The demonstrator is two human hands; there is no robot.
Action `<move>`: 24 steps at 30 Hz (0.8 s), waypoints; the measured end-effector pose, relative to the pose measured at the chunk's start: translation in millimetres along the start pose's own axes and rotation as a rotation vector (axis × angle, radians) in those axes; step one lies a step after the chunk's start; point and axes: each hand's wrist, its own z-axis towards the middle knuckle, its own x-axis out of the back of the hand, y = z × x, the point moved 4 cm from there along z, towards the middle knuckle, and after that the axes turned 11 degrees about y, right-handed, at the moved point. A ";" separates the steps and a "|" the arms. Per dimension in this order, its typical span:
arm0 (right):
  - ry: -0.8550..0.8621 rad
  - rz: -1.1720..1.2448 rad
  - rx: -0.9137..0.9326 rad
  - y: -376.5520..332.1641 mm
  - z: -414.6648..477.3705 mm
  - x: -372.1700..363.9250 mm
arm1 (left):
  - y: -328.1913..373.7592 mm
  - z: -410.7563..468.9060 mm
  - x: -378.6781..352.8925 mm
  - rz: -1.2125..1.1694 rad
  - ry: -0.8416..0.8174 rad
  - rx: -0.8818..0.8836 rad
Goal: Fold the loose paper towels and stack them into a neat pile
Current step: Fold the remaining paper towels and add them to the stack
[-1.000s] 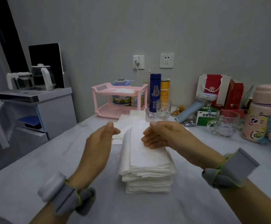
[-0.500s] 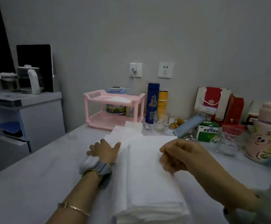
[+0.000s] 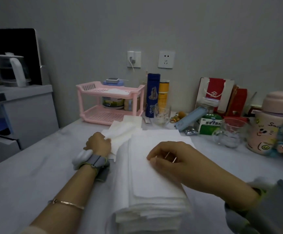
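Note:
A thick stack of folded white paper towels lies on the pale table right in front of me. My right hand rests on top of the stack with its fingers curled, pressing the top sheet. Behind and to the left of the stack lie loose unfolded paper towels. My left hand is closed on the near edge of one loose paper towel, lifting it slightly. Both wrists wear grey bands.
A pink two-tier rack stands at the back, next to a blue bottle and a yellow tube. Two glass cups, a green box and a pink cartoon jug crowd the right.
My left hand moved forward past the stack and took hold of a loose towel. My right hand slid back along the top of the stack. My head moved closer.

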 end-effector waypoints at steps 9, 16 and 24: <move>0.025 0.038 0.013 0.3 1.7 7.6 | 27.2 3.9 55.2 -0.132 0.257 -0.091; 0.275 0.352 -0.087 2.4 7.4 28.3 | 76.2 -6.6 135.3 -0.763 0.092 -0.037; 0.172 1.275 -0.385 -1.5 3.3 38.1 | 134.0 -92.8 154.6 -0.991 -0.451 -0.163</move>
